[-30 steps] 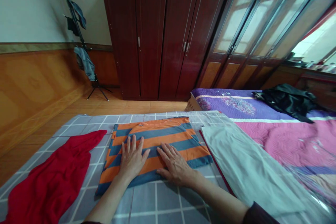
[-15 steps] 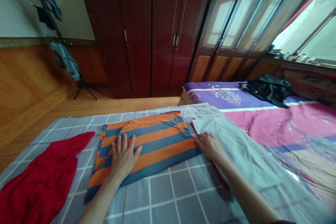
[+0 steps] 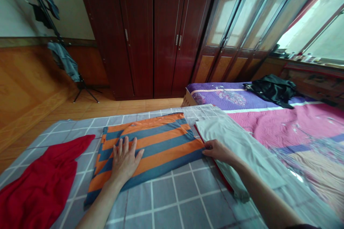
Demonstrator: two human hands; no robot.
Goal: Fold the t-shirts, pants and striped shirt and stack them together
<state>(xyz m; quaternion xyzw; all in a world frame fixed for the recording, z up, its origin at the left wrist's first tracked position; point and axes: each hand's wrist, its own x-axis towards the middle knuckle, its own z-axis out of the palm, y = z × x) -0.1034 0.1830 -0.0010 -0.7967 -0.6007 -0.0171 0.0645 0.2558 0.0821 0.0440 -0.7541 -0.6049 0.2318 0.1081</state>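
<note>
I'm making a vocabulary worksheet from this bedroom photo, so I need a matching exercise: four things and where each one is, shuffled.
Things:
1. Left hand
2. Red cloth
3. Black garment
4. Pale cloth

Places:
A. On the purple bedspread
B. Flat on the orange-and-blue striped shirt
C. On the grey checked sheet, left of the shirt
D. Right of the shirt

Pairs: 1-B, 2-C, 3-A, 4-D

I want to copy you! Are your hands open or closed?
Left hand: open, flat on the striped shirt.
Right hand: on the white cloth, holding unclear.
</note>
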